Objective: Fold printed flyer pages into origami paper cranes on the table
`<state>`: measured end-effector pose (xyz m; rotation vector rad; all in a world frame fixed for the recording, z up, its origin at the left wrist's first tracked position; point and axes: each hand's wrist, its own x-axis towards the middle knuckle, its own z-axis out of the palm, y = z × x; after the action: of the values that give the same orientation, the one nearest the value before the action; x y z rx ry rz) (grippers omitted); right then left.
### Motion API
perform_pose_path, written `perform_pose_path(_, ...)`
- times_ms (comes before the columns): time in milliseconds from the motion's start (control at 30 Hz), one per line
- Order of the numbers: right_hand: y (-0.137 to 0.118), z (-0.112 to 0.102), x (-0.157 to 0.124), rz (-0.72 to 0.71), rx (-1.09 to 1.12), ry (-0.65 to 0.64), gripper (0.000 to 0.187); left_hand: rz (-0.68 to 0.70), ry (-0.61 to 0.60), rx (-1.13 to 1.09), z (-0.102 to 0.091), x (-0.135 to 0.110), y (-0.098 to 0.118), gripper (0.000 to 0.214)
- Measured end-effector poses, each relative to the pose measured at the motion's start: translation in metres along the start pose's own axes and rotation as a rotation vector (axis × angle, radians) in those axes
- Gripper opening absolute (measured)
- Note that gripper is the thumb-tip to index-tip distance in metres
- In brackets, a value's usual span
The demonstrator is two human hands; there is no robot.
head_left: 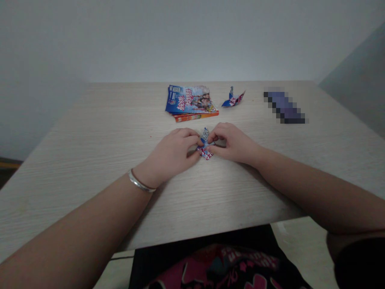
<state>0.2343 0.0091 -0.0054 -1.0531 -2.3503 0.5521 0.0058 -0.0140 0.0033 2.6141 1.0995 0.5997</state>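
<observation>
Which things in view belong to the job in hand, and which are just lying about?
Job in hand:
- folded paper, held by left hand and right hand
- probably blue leaflets and paper bird, similar print

Lying about, apparently:
- dark pixelated object
- perhaps orange paper

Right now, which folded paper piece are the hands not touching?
The winged piece right of the leaflet stack; the other folded piece is nearer, touched by the left hand and the right hand.

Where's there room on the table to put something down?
A bare patch lies on the table, left of the stacked leaflets, beyond the left forearm. Another lies between the pixelated dark thing and the right forearm. The middle is crowded: left hand and right hand touch folded paper, with the leaflets and a paper bird beyond.
</observation>
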Motion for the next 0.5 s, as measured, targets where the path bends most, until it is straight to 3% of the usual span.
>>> perform_pose_path(133, -0.001, 0.003, -0.004, 0.162, 0.162, 0.112, 0.037, -0.101, 0.031, -0.115, -0.003, 0.001, 0.005, 0.034)
perform_pose_path(300, 0.006, 0.007, -0.004, 0.277, 0.53, 0.112, 0.075, -0.274, 0.122, -0.324, 0.001, 0.002, 0.006, 0.034)
perform_pose_path(367, 0.008, 0.006, -0.003, 0.297, 0.643, 0.103, 0.077, -0.314, 0.18, -0.337, 0.004, 0.001, 0.003, 0.03)
perform_pose_path(500, 0.008, 0.003, 0.001, 0.327, 0.846, 0.195, 0.062, -0.276, 0.323, -0.41, 0.011, 0.0, -0.006, 0.019)
